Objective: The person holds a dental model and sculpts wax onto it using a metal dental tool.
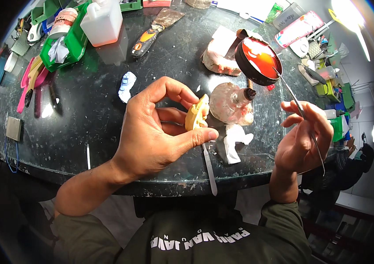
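Observation:
My left hand [145, 127] pinches a small yellow dental cast [194, 115] between thumb and fingertips, its tooth side facing right. In my right hand [303, 138] is a thin metal wax carving tool [293, 93], slanting through the fingers. Its upper tip reaches the inside edge of a round dark tin [243, 65] of glossy red wax [261, 53]. The tin sits raised over the table; its support is mostly hidden. Just below it stands a glass spirit lamp [227, 103] with a dark top. A metal scalpel handle [210, 171] lies under my left thumb, apart from it.
Beyond the lamp is a plaster dental model [218, 56]. Crumpled white tissue [232, 147] lies between my hands. A blue moulded piece [127, 87], a scraper [147, 40], a plastic bottle [102, 23] and a green bin [73, 48] occupy the left. Another person [358, 160] is at far right.

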The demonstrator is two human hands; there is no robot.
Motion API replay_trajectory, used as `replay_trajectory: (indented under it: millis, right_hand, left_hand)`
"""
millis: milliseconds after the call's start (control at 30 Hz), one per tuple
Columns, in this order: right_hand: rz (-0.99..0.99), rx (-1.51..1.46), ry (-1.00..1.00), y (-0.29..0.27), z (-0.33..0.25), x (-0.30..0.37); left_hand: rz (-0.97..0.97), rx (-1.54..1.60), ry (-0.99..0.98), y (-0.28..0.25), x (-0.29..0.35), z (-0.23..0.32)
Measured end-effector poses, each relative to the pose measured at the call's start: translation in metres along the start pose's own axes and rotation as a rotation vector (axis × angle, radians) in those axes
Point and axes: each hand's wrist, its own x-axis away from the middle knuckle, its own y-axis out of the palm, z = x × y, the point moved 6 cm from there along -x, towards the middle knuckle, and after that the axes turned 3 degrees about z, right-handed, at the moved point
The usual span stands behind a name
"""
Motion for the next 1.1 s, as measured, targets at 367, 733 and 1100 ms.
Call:
replay_trajectory:
  millis: [367,733,1100]
  right_hand:
    - [-0.023,-0.093,0.017,-0.014,-0.007,-0.001]
    - [-0.371,-0.156,0.024,0.028,-0.021,0.017]
    - [-0.497,-0.158,0.041,0.037,-0.026,0.019]
  left_hand:
    - [0.019,-0.078,0.033,-0.001,-0.001,0.006]
    - [-0.119,0.273,-0.125,0.008,-0.001,-0.007]
    - [-0.127,0.283,-0.099,0.008,-0.001,-0.008]
